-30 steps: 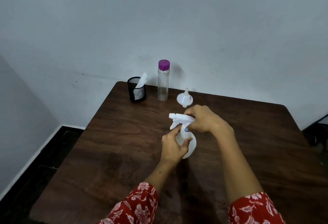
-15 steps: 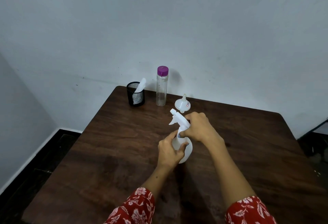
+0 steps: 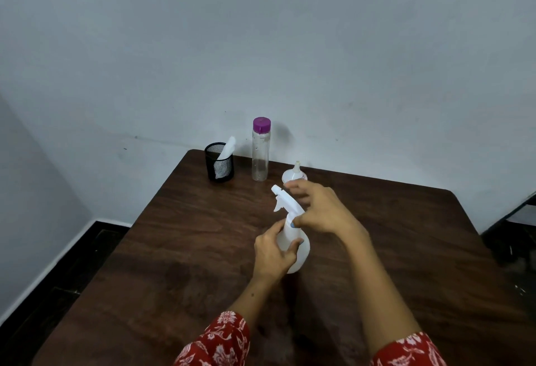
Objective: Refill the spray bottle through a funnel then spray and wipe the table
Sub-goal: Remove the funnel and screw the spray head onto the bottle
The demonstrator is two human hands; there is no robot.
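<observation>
A white spray bottle stands on the dark wooden table. My left hand grips its round body from the left. My right hand holds the white trigger head at the neck, thumb on the collar, with the nozzle pointing up and away to the left. Behind it a white funnel rests upside down, spout up. A clear bottle with a purple cap stands near the table's far edge.
A black mesh cup with a white cloth sticking out stands at the far left corner of the table. A grey wall rises right behind the table. Dark floor lies to the left and right.
The trigger head has turned from pointing left to pointing up and away, my right hand twisting it at the neck. My left hand stays on the bottle's body.
</observation>
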